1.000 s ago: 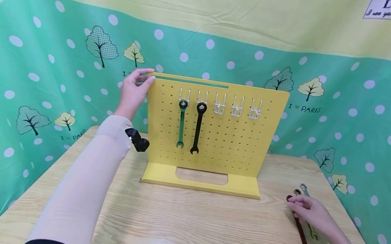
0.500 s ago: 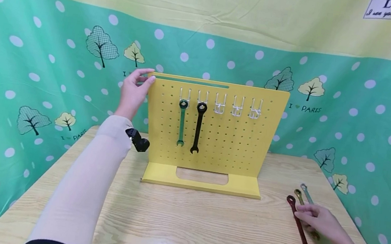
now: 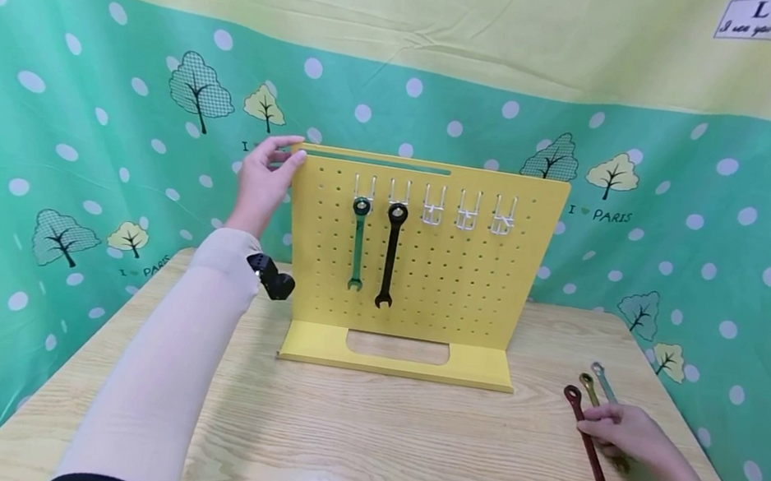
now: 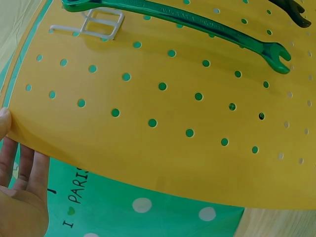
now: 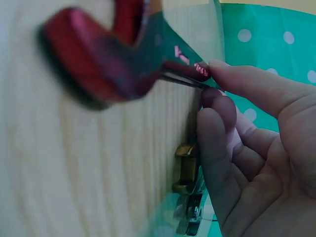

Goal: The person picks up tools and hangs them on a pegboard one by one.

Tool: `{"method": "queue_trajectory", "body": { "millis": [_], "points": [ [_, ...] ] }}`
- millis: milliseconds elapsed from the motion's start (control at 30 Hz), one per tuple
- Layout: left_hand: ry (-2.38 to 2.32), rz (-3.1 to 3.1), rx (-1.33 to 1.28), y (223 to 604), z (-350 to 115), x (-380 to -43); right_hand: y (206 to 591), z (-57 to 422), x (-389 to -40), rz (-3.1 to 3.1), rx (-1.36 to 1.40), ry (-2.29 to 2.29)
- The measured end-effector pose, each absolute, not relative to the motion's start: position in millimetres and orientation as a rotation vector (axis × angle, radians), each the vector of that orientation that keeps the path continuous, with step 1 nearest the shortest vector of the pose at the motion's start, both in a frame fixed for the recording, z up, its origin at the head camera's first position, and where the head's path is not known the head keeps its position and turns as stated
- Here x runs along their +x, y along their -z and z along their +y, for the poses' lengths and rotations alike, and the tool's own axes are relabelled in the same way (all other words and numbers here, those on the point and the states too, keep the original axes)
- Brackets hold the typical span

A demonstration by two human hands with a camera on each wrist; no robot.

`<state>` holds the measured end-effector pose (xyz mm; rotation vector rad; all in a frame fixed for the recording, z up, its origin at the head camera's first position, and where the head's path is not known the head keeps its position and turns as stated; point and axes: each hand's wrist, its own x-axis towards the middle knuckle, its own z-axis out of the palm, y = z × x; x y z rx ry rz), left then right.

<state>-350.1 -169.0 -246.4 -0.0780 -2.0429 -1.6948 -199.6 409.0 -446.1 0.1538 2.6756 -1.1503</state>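
Observation:
My left hand (image 3: 263, 185) pinches the upper left corner of an upright yellow pegboard (image 3: 468, 286), thumb in front and fingers behind. In the head view a green combination wrench (image 3: 358, 249) and a black one (image 3: 390, 262) hang by their ring ends on white wire hooks. On the right, my right hand (image 3: 642, 445) pinches a dark red combination wrench (image 3: 594, 459) at mid-shaft between thumb and fingers. The right wrist view shows the red wrench (image 5: 98, 54) close up, its open end toward the camera. Whether it touches the table is unclear.
Beside the red wrench lie a gold wrench (image 3: 589, 390) and a silver-blue wrench (image 3: 604, 380), partly hidden by the right hand. Three white hooks (image 3: 468, 211) on the board's right carry nothing. A dotted green curtain (image 3: 702, 171) surrounds the wooden table (image 3: 398, 458).
My right hand has moved from the red wrench's ring end down to its mid-shaft, uncovering that ring. The left hand stays on the board's corner.

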Motion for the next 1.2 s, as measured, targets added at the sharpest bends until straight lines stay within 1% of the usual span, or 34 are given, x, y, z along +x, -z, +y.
{"method": "queue_trajectory", "body": {
  "millis": [667,1200],
  "points": [
    [1.683,-2.042,-0.085,247.9,-169.7,-349.1,436.7,390.2,-200.0,2.701,0.226,1.012],
    [1.684,-2.035,-0.092,247.0,-168.6,-349.7,436.5,396.2,-198.8,2.707,0.267,1.075]
  ]
}}
